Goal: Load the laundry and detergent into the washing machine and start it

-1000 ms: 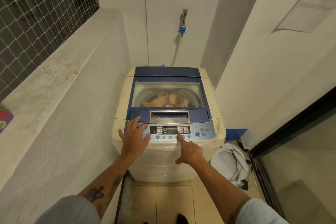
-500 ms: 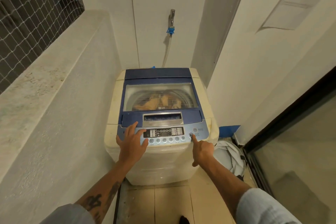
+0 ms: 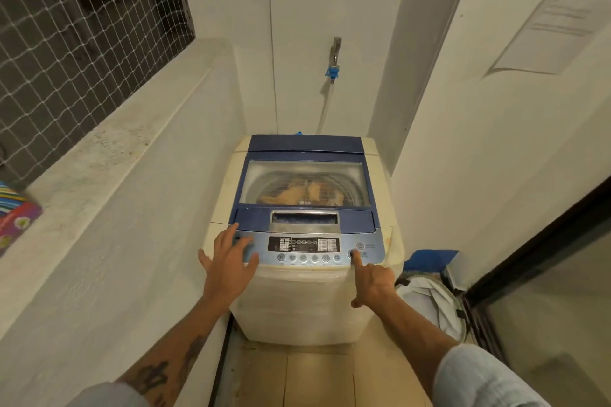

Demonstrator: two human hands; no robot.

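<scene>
Cream top-loading washing machine (image 3: pixel 297 301), blue lid closed: left hand (image 3: pixel 228 263) rests with fingers spread on its blue control panel (image 3: pixel 307 246); right hand (image 3: pixel 373 281) presses the panel's right end with a straight index finger, the others curled.

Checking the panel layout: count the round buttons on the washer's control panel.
7: six in a row below the display, one power button upper right. The right hand and left hand may hide others.
</scene>
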